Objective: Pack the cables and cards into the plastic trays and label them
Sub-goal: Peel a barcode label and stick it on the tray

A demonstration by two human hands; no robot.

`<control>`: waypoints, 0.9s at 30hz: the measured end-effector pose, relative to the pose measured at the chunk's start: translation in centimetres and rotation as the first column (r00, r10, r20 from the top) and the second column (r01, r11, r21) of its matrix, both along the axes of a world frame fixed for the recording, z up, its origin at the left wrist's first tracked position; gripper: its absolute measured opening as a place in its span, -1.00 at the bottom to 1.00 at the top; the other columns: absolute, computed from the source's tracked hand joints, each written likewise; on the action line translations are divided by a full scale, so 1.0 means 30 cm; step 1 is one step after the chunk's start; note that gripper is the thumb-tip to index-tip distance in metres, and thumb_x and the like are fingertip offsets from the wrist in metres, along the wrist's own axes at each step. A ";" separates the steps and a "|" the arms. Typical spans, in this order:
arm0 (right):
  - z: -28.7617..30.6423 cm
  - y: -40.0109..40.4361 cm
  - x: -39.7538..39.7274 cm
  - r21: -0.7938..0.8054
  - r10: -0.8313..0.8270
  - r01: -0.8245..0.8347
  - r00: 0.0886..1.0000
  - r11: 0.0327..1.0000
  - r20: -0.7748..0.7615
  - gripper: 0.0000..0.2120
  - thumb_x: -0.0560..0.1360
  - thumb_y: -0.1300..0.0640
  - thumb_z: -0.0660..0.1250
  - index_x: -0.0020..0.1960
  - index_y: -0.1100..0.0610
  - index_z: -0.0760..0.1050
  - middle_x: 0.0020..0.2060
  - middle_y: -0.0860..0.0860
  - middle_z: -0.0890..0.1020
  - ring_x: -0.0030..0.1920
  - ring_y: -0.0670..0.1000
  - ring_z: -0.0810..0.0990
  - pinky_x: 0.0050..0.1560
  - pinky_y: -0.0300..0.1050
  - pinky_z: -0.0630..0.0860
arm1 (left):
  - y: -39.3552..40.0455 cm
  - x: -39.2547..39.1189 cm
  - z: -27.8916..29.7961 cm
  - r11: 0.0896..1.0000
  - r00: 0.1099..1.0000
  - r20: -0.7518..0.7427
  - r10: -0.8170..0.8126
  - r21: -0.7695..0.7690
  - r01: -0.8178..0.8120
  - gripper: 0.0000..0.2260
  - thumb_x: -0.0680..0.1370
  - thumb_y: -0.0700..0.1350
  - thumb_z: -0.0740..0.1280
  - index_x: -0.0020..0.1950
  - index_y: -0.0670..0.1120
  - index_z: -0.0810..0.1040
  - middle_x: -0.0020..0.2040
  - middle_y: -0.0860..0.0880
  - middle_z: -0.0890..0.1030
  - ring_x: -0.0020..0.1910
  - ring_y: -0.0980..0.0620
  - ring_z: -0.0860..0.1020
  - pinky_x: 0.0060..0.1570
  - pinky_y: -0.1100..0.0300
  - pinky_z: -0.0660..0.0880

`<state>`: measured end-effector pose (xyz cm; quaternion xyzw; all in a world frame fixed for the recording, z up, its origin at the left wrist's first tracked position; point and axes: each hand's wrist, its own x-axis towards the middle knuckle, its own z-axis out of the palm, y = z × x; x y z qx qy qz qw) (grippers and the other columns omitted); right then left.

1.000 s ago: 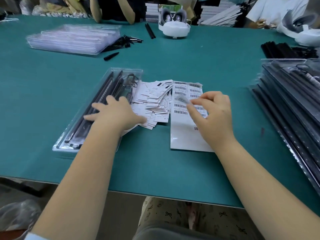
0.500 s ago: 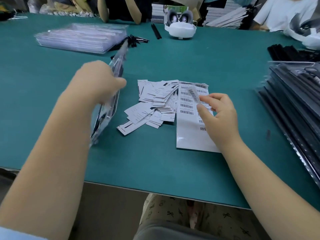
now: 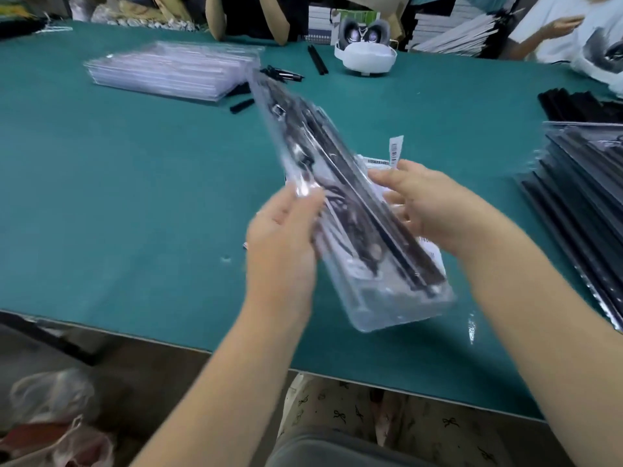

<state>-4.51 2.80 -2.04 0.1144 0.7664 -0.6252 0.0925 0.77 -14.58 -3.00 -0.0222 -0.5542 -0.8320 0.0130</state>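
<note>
A clear plastic tray [image 3: 371, 264] with black cables inside hangs tilted above the green table [image 3: 135, 197], its far end pointing up and to the left. My left hand [image 3: 279, 244] grips its left edge near the middle. On the tray's right side my right hand [image 3: 435, 203] touches it while a small barcode label [image 3: 396, 148] sticks up from its fingers. A corner of the label sheet [image 3: 377, 161] shows behind the tray; the loose cards are hidden under it.
A stack of empty clear trays [image 3: 168, 72] lies at the back left, with loose black cables [image 3: 283, 74] beside it. A white headset [image 3: 365, 52] sits at the back. Packed trays [image 3: 580, 183] are piled at the right edge. Other people sit across the table.
My left hand has lifted the tray off the table and swung it over the cards and label sheet. My right hand came up from the sheet to the tray, still carrying the label.
</note>
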 end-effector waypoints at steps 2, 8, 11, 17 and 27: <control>0.014 0.046 -0.006 0.055 0.036 -0.037 0.999 0.998 0.026 -0.56 0.29 -0.22 0.37 0.11 -0.09 0.58 -0.24 -0.01 0.61 -0.43 -0.04 0.46 -0.40 -0.24 0.41 | 0.067 0.060 -0.046 0.994 0.994 -0.028 -0.102 -0.046 0.100 -0.79 0.56 -0.14 0.25 0.12 -0.17 0.57 0.01 -0.18 0.66 -0.01 -0.16 0.63 0.08 -0.09 0.56; -0.033 0.159 -0.078 0.574 -0.126 0.213 0.974 0.791 -0.188 -0.48 0.55 -0.25 0.15 0.35 0.07 0.37 0.17 0.00 0.51 0.07 0.04 0.44 0.02 -0.15 0.26 | 0.169 0.148 -0.096 0.920 0.925 0.054 -0.375 -0.103 0.379 -0.62 0.49 -0.30 0.31 -0.16 0.23 0.64 -0.17 0.17 0.65 -0.12 0.21 0.58 0.07 0.21 0.53; -0.068 0.203 -0.112 0.668 -0.049 0.171 0.979 0.724 -0.198 -0.44 0.56 -0.26 0.11 0.42 0.06 0.29 0.33 0.09 0.45 0.29 0.10 0.41 0.05 -0.13 0.21 | 0.177 0.146 -0.094 0.861 0.840 0.189 -0.508 0.113 0.496 -0.62 0.54 -0.35 0.27 -0.27 0.07 0.68 -0.21 0.14 0.63 -0.15 0.16 0.60 -0.02 0.21 0.59; -0.107 0.282 -0.156 0.775 0.084 0.106 0.976 0.623 -0.201 -0.35 0.51 -0.30 0.15 0.49 -0.03 0.12 -0.05 0.04 0.58 0.10 0.17 0.49 -0.03 -0.05 0.33 | 0.207 0.156 -0.114 0.777 0.702 0.369 -0.609 0.454 0.436 -0.92 0.57 -0.33 0.22 -0.10 -0.22 0.45 0.11 -0.27 0.46 0.02 -0.15 0.56 0.03 0.04 0.59; -0.111 0.292 -0.153 0.712 0.063 0.404 0.845 0.575 -0.531 -0.61 0.53 -0.09 0.29 0.28 0.09 0.49 -0.01 0.06 0.52 0.10 0.11 0.46 0.10 -0.11 0.32 | 0.072 0.053 -0.031 0.775 0.807 0.247 -0.536 -0.233 0.587 -0.86 0.51 -0.22 0.34 -0.02 -0.04 0.66 -0.20 0.06 0.69 -0.34 0.18 0.56 -0.37 0.30 0.53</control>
